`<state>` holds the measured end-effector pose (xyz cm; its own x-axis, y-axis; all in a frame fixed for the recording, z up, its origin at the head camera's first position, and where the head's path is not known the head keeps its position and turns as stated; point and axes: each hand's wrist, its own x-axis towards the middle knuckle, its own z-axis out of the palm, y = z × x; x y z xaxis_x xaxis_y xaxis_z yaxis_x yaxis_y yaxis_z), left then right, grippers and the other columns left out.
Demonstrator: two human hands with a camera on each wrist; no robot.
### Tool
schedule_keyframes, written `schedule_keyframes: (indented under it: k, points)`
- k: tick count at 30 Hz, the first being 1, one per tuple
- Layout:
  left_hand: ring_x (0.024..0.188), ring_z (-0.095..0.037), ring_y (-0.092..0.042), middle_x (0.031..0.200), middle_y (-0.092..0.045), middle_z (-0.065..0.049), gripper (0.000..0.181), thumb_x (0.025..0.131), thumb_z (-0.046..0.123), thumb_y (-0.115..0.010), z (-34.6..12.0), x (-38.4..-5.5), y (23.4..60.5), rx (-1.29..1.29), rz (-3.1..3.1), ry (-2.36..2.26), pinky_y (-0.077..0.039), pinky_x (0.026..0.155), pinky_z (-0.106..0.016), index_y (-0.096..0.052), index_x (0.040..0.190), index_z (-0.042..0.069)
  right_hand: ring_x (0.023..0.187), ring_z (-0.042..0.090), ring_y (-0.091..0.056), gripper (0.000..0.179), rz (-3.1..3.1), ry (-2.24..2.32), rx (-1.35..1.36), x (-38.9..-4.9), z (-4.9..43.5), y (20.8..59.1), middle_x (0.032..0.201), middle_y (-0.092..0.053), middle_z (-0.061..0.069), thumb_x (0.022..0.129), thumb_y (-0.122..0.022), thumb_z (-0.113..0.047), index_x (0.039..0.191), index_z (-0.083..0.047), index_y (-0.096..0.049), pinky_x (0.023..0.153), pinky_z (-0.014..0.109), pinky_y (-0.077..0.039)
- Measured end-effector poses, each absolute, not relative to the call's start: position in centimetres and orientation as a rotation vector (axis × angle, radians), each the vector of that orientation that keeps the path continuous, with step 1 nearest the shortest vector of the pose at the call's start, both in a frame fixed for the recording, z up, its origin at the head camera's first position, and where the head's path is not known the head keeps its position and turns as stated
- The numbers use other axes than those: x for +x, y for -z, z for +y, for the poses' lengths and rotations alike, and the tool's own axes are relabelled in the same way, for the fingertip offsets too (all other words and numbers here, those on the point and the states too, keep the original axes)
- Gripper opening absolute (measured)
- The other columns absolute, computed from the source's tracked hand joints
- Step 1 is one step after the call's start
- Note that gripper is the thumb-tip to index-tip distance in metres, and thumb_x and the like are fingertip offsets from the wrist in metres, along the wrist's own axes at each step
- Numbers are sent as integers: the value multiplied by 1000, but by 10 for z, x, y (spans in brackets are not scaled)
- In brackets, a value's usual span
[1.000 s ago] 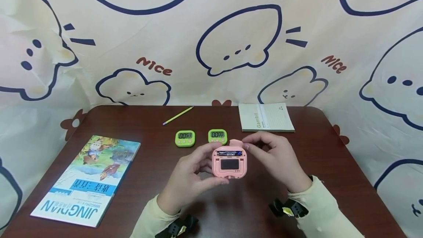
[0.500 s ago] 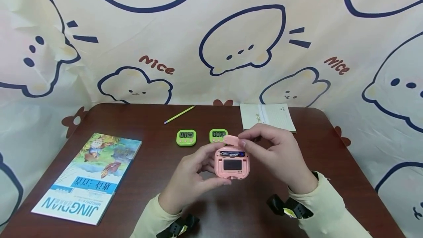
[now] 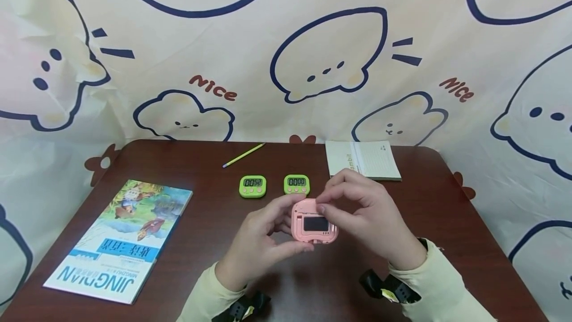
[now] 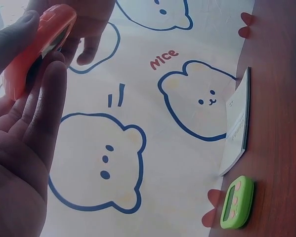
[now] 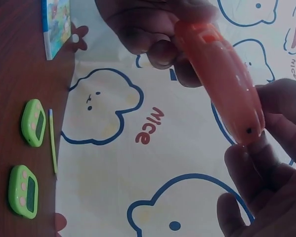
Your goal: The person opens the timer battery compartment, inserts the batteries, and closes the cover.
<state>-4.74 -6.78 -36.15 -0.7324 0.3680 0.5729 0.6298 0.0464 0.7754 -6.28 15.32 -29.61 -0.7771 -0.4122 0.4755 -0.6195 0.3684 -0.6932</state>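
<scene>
A pink digital timer is held up over the table, its back with a dark rectangular panel turned toward the head camera. My left hand grips it by the left side, fingertips along the top edge and thumb under the bottom. The pink battery cover now lies across the battery slot and hides the battery. My right hand pinches the cover at its right end, thumb on its face and index finger at the top edge. In the right wrist view the timer shows edge-on between both hands.
Two green timers, one reading 00:52 and one reading 00:00, sit behind the hands. A yellow-green pencil and a notebook lie at the far edge. A picture-covered book lies at left on the brown table.
My right hand has brought the battery cover down from above the timer onto the slot, covering the battery. The left hand keeps its grip. The left green timer's reading went up.
</scene>
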Motion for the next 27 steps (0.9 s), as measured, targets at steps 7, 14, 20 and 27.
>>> schedule_keyframes:
  k: [7,14,20,27]
  points:
    - [83,-13,-68,107,-69,-8,75,73,5,-89,-69,-47,361,-1003,-2113,1750,-62,71,-29,-53,139,5,101,12,-60,35,-2413,-1332,964,-60,155,302,112,-64,-8,81,-84,-7,112,-19,-72,82,25,-54]
    - [86,-14,-68,113,-68,-8,74,76,4,-87,-70,-48,360,-970,-2126,1787,-62,73,-31,-51,141,7,112,12,-57,91,-2480,-1104,1038,-51,159,317,129,-58,-7,68,-94,-10,145,-18,-46,93,26,-52]
    - [84,-13,-67,112,-68,-8,76,75,4,-88,-71,-49,361,-950,-2149,1763,-62,73,-30,-50,141,8,106,13,-58,82,-2378,-1057,1011,-48,156,329,122,-62,-3,64,-93,-2,134,-12,-53,93,18,-47]
    - [91,-15,-67,120,-66,-9,80,74,3,-89,-72,-50,364,-1009,-2159,1730,-62,74,-30,-48,142,9,106,14,-59,77,-2337,-1207,1003,-48,155,336,120,-63,0,65,-92,0,132,-10,-56,95,16,-46]
